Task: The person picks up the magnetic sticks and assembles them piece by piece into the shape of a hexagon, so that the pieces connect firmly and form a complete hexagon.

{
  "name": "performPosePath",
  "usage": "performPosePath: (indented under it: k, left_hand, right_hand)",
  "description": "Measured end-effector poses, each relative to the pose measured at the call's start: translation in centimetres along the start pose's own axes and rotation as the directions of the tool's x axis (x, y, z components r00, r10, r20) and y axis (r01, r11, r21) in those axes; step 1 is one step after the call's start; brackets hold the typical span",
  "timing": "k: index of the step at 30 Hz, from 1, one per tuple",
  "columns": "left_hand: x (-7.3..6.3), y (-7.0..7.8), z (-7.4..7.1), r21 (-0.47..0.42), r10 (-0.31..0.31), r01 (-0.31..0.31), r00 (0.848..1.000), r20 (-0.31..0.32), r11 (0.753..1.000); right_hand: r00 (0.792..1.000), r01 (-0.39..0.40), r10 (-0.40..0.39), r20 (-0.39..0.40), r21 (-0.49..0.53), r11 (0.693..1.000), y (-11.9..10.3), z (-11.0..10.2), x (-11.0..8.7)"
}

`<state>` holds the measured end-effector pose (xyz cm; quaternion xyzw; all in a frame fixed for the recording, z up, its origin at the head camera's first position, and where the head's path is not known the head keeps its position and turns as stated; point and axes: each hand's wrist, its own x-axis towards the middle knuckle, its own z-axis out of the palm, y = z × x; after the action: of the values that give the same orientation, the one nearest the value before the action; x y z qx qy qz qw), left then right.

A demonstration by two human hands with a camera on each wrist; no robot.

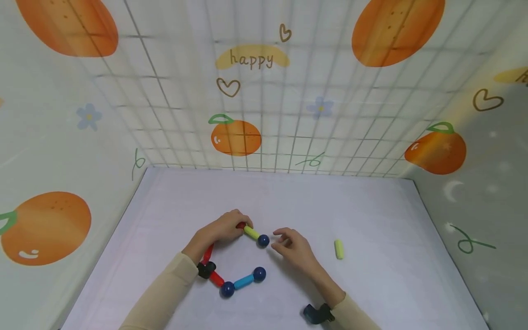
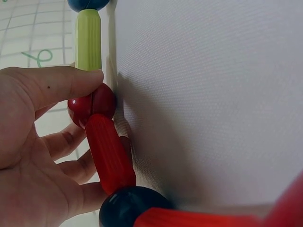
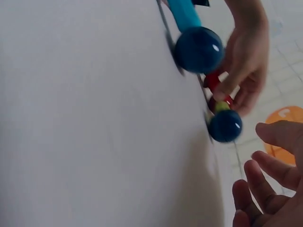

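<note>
My left hand [image 1: 224,226] pinches a red ball [image 2: 99,104] between thumb and fingers. From that ball runs a yellow-green rod [image 1: 251,232], ending in a dark blue ball [image 1: 263,240]. A red rod [image 2: 110,153] joins the red ball to another dark ball [image 2: 125,208], partly hidden by the wrist in the head view. The chain goes on through a second red rod [image 1: 216,278], a blue ball [image 1: 227,289], a light blue rod [image 1: 244,281] and an end ball [image 1: 259,274]. My right hand [image 1: 296,250] holds nothing, fingers spread and bent slightly, just right of the yellow-green rod's blue ball.
A loose yellow-green rod [image 1: 339,249] lies on the white table [image 1: 371,211] to the right. Fabric walls printed with oranges [image 1: 236,137] enclose the table at the back and sides, with a wire grid [image 1: 288,156] showing through at the back.
</note>
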<state>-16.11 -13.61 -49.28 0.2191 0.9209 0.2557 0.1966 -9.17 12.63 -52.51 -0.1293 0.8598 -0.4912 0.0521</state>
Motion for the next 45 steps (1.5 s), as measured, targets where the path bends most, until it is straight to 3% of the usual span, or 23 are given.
performPosePath:
  k: [9,23,27,35,45]
  left_hand:
    - [0.0,0.0,0.3,0.011,-0.013,0.013,1.0,-0.001,1.0]
    - [0.0,0.5,0.4,0.008,-0.022,0.022,1.0,-0.007,1.0]
    - [0.1,0.7,0.7,0.006,0.0,0.0,1.0,-0.008,1.0]
    - [0.2,1.4,1.4,0.068,-0.015,0.014,1.0,0.016,0.998]
    - [-0.3,2.3,1.5,0.094,0.002,-0.002,1.0,0.001,0.996]
  right_hand:
    - [0.993,-0.05,0.044,-0.114,-0.052,0.997,0.7,-3.8,-1.9]
    - [0.975,-0.098,0.062,-0.212,-0.167,0.981,2.1,-8.3,-4.3]
    - [0.968,-0.134,0.091,-0.234,-0.178,0.975,2.7,-9.4,-5.0]
    - [0.953,-0.202,0.149,-0.263,-0.19,0.961,3.7,-11.2,-6.4]
    - [0.933,-0.305,0.25,-0.259,-0.198,0.932,4.9,-12.1,-7.3]
